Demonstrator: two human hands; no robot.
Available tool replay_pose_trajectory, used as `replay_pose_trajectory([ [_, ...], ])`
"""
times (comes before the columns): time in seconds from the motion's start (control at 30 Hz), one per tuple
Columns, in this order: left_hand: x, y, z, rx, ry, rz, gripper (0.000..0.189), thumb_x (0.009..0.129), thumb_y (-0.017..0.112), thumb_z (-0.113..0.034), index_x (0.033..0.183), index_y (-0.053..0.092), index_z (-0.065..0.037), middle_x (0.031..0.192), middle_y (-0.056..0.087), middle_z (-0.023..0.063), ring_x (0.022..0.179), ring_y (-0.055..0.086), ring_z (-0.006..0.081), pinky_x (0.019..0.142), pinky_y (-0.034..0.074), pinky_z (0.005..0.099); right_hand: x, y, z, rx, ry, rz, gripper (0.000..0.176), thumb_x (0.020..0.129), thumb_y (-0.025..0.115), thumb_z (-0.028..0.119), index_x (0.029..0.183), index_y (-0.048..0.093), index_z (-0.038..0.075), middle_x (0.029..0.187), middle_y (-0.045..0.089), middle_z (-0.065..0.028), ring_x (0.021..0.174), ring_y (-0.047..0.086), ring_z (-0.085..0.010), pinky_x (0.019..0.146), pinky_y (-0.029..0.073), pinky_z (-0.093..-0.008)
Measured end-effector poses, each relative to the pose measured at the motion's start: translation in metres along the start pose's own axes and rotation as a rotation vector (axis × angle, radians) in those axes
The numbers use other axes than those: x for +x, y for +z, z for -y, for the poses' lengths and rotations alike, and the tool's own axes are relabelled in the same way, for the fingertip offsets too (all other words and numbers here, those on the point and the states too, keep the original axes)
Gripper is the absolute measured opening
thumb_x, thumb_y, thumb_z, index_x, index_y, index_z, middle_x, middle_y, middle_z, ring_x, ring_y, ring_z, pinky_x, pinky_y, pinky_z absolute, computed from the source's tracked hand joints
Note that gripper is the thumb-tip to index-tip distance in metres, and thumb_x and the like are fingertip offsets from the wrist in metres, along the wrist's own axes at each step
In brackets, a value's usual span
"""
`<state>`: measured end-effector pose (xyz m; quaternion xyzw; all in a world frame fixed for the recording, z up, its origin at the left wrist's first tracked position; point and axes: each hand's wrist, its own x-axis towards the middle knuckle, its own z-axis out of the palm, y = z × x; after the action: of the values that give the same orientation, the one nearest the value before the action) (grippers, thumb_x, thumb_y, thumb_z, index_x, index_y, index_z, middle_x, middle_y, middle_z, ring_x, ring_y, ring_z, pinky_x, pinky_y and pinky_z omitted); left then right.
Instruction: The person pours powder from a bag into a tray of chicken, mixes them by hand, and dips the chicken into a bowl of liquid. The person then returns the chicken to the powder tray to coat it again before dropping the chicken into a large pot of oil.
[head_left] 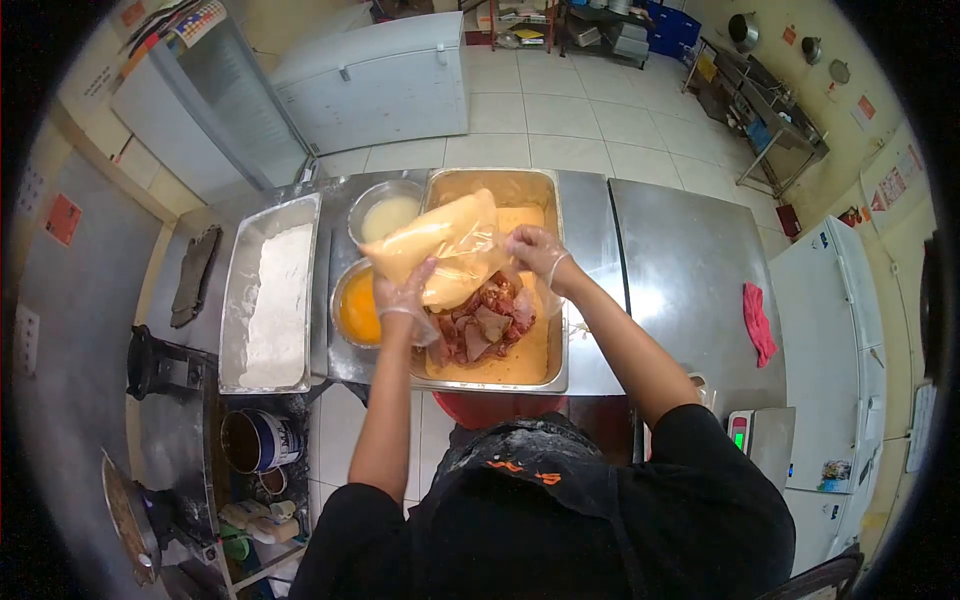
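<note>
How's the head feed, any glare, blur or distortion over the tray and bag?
Head view: strong fisheye bending and a black vignette round the edges; light is even, only a soft sheen on the steel table, no blown glare; the bag, left hand, right hand and tray sit central, fairly sharp.

A stainless steel counter (590, 230) carried the pans, and a second steel tabletop (690, 270) adjoined it on the right. At the left end lay a dark cloth (193, 275), with a long tray of flour (236, 300) just beside it. Two round bowls stood in the middle: one of pale liquid (365, 195) far, one of orange liquid (337, 300) near. A deep steel pan (500, 185) of orange batter and raw meat pieces stood right of them. A red cloth (758, 322) lay on the right tabletop.
</note>
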<state>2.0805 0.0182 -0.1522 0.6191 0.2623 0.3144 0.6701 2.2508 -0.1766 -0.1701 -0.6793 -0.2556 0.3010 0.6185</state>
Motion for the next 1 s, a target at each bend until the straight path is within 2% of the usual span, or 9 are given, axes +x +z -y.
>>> replay_pose_trajectory([
  [0.17,0.026,0.012,-0.069,0.655,0.249,0.371,0.06,0.073,0.084,-0.021,0.125,0.058,-0.003,0.108,0.07,0.0143,0.097,0.067,0.0249,0.088,0.053,0.0342,0.002,-0.019,0.011,-0.631,-0.024,0.052,0.036,0.087,0.071,0.035,0.106,0.067,0.004,0.097,0.068,-0.0179,0.089,0.065,-0.0292,0.081,0.052,-0.0372],
  [0.23,0.036,0.029,-0.085,1.013,0.32,0.417,0.06,0.071,0.084,-0.027,0.122,0.061,-0.005,0.104,0.071,0.0144,0.094,0.067,0.027,0.087,0.052,0.0349,0.007,-0.02,0.032,-0.723,-0.368,-0.143,0.039,0.085,0.074,0.034,0.109,0.067,0.005,0.096,0.067,-0.0124,0.081,0.063,-0.021,0.075,0.052,-0.0328],
  [0.27,0.036,0.035,-0.096,1.012,0.336,0.5,0.062,0.07,0.084,-0.03,0.123,0.062,-0.007,0.105,0.071,0.0146,0.094,0.067,0.0287,0.086,0.052,0.0364,0.008,-0.021,0.046,-0.765,-0.544,-0.242,0.041,0.084,0.076,0.034,0.111,0.066,0.005,0.095,0.067,-0.0096,0.076,0.061,-0.0168,0.072,0.052,-0.0306],
  [0.43,0.042,0.053,-0.111,1.038,0.388,0.661,0.062,0.067,0.086,-0.037,0.118,0.062,-0.013,0.102,0.071,0.0127,0.091,0.066,0.0316,0.08,0.05,0.0399,0.003,-0.01,0.114,-0.668,-0.479,0.016,0.048,0.081,0.078,0.038,0.113,0.065,0.006,0.088,0.066,-0.0069,0.074,0.059,-0.0185,0.072,0.05,-0.0336],
  [0.57,0.038,0.05,-0.106,0.806,0.503,0.548,0.06,0.065,0.087,-0.039,0.107,0.058,-0.01,0.096,0.07,0.0103,0.088,0.066,0.0314,0.078,0.05,0.0397,-0.009,0.0,0.132,-0.541,-0.52,0.047,0.04,0.082,0.077,0.032,0.109,0.065,0.005,0.083,0.067,-0.0065,0.072,0.059,-0.0177,0.07,0.049,-0.0339],
  [0.67,0.046,0.046,-0.089,0.709,0.583,0.449,0.059,0.065,0.088,-0.039,0.104,0.056,-0.009,0.095,0.07,0.009,0.086,0.067,0.0294,0.076,0.051,0.0384,-0.001,0.007,0.125,-0.761,-0.7,-0.132,0.031,0.083,0.076,0.026,0.104,0.065,0.005,0.078,0.067,-0.0086,0.07,0.061,-0.0201,0.067,0.049,-0.0344],
  [0.73,0.044,0.042,-0.097,0.737,0.626,0.341,0.058,0.066,0.088,-0.039,0.105,0.058,-0.008,0.096,0.07,0.0088,0.086,0.067,0.0268,0.075,0.053,0.0368,-0.003,0.01,0.133,-0.59,-0.596,-0.236,0.029,0.083,0.075,0.026,0.102,0.066,0.006,0.079,0.067,-0.0108,0.072,0.063,-0.0245,0.068,0.049,-0.0362],
  [0.87,0.044,0.022,-0.114,0.622,0.522,0.271,0.046,0.07,0.085,-0.035,0.103,0.067,-0.008,0.097,0.07,0.0076,0.085,0.068,0.0215,0.078,0.055,0.0339,-0.006,0.013,0.15,-0.836,-0.686,-0.085,0.029,0.083,0.074,0.028,0.103,0.067,0.008,0.081,0.068,-0.0128,0.074,0.064,-0.0312,0.069,0.05,-0.0381],
  [1.0,0.044,0.012,-0.121,0.639,0.441,0.36,0.034,0.076,0.081,-0.032,0.101,0.073,-0.01,0.098,0.07,0.0071,0.087,0.068,0.0204,0.08,0.055,0.0339,0.0,0.019,0.14,-0.704,-0.531,-0.184,0.027,0.084,0.071,0.031,0.102,0.07,0.01,0.087,0.069,-0.0151,0.081,0.066,-0.0326,0.075,0.051,-0.0395],
])
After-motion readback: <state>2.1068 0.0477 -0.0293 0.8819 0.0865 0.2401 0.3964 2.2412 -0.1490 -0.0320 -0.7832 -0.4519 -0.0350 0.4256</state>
